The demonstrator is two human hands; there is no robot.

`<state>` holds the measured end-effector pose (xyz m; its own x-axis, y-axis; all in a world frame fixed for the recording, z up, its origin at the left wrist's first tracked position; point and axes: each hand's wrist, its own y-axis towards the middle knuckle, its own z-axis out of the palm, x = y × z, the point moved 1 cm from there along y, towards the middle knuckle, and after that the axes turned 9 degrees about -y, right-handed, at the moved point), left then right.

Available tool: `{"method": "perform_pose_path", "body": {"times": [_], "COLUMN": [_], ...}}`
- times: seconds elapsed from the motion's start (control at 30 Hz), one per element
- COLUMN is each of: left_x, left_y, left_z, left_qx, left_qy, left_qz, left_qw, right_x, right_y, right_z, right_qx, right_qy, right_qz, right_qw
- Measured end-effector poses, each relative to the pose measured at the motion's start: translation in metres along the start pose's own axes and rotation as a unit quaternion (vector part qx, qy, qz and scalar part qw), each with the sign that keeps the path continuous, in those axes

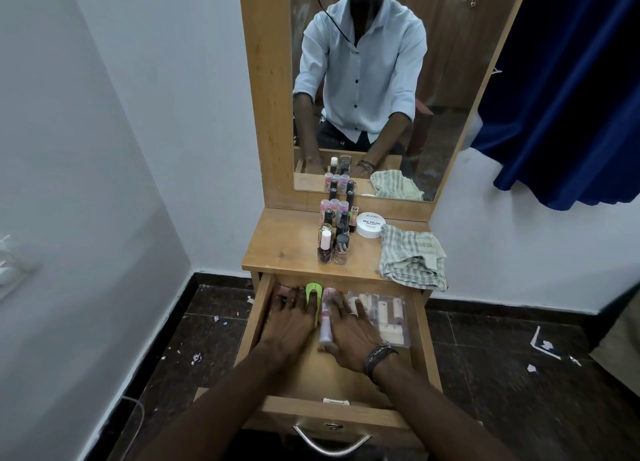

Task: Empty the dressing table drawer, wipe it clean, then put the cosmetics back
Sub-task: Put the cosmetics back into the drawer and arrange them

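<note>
Both hands are inside the open drawer (420, 336), and the risks run across it from left to right. At the far left the left hand (289, 318) lies flat with its fingers spread, gripping nothing; its fingertips rest on small pink items at the drawer's left wall and on a green tool (312, 296) beside them. A sweep from this flat hand could push those pieces under the tabletop (287, 246) overhang, where they would be hard to reach. In the middle, the right hand (351, 336) is also spread and pressed down, with a pink tube (326, 322) lying just beside its thumb and under its fingers; I cannot tell whether it pinches the tube or only rests on it, and a loose hold could let the tube roll toward the drawer front. Further right a clear packet of nail pieces (388, 317) lies flat against the right wall, slippery to lift by one edge. Above, on the tabletop, the nail polish bottles (334, 239) stand crowded together, so adding more items close by could topple them. A white jar (370, 224) sits touching the striped cloth (412, 256), which hangs over the table's front edge above the drawer and could drop in.
</note>
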<state>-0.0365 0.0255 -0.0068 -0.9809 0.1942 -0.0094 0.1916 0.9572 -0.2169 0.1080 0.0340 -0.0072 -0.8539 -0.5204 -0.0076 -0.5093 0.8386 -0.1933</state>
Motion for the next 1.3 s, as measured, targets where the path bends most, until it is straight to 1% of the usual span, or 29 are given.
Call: {"method": "perform_pose_path", "body": {"times": [0.07, 0.2, 0.27, 0.3, 0.37, 0.43, 0.5, 0.57, 0.63, 0.7, 0.73, 0.8, 0.87, 0.97, 1.07, 1.2, 1.3], "left_x": [0.001, 0.005, 0.007, 0.009, 0.015, 0.02, 0.019, 0.014, 0.007, 0.003, 0.0, -0.005, -0.01, -0.014, -0.014, -0.013, -0.012], "left_y": [-0.002, -0.01, -0.016, -0.019, -0.027, -0.033, -0.039, -0.038, -0.03, -0.015, -0.008, 0.006, 0.016, 0.022, 0.025, 0.027, 0.027], "left_z": [-0.002, -0.011, -0.014, -0.013, -0.015, -0.02, -0.032, -0.051, -0.069, -0.082, -0.086, -0.09, -0.092, -0.093, -0.093, -0.09, -0.086], "left_qx": [-0.01, -0.055, -0.08, -0.096, -0.151, -0.247, -0.359, -0.44, -0.48, -0.471, -0.453, -0.407, -0.368, -0.334, -0.332, -0.337, -0.343], "left_qy": [-0.012, -0.077, -0.105, -0.126, -0.171, -0.209, -0.235, -0.277, -0.34, -0.408, -0.437, -0.47, -0.486, -0.51, -0.524, -0.508, -0.51], "left_qz": [0.003, -0.008, 0.009, 0.024, 0.068, 0.128, 0.168, 0.165, 0.115, 0.05, 0.018, -0.036, -0.065, -0.1, -0.117, -0.108, -0.099], "left_qw": [1.0, 0.995, 0.991, 0.987, 0.971, 0.937, 0.888, 0.838, 0.8, 0.78, 0.777, 0.782, 0.79, 0.786, 0.775, 0.785, 0.783], "right_x": [-0.001, -0.009, -0.011, -0.013, -0.013, -0.012, -0.016, -0.02, -0.025, -0.029, -0.03, -0.031, -0.031, -0.029, -0.027, -0.026, -0.027], "right_y": [-0.001, -0.003, -0.008, -0.012, -0.023, -0.033, -0.037, -0.034, -0.025, -0.014, -0.009, 0.002, 0.011, 0.019, 0.024, 0.023, 0.022], "right_z": [0.0, -0.005, -0.009, -0.011, -0.016, -0.024, -0.035, -0.052, -0.072, -0.091, -0.099, -0.109, -0.113, -0.112, -0.106, -0.102, -0.101], "right_qx": [-0.002, -0.028, -0.041, -0.064, -0.152, -0.271, -0.37, -0.399, -0.397, -0.392, -0.377, -0.325, -0.277, -0.239, -0.232, -0.244, -0.254], "right_qy": [0.01, 0.061, 0.094, 0.095, 0.091, 0.103, 0.122, 0.157, 0.2, 0.228, 0.236, 0.259, 0.267, 0.273, 0.271, 0.248, 0.243], "right_qz": [0.005, 0.023, 0.022, 0.02, 0.018, 0.019, 0.033, 0.067, 0.109, 0.148, 0.163, 0.183, 0.189, 0.187, 0.19, 0.196, 0.195], "right_qw": [1.0, 0.998, 0.995, 0.993, 0.984, 0.957, 0.92, 0.901, 0.889, 0.879, 0.88, 0.891, 0.903, 0.913, 0.915, 0.917, 0.916]}}
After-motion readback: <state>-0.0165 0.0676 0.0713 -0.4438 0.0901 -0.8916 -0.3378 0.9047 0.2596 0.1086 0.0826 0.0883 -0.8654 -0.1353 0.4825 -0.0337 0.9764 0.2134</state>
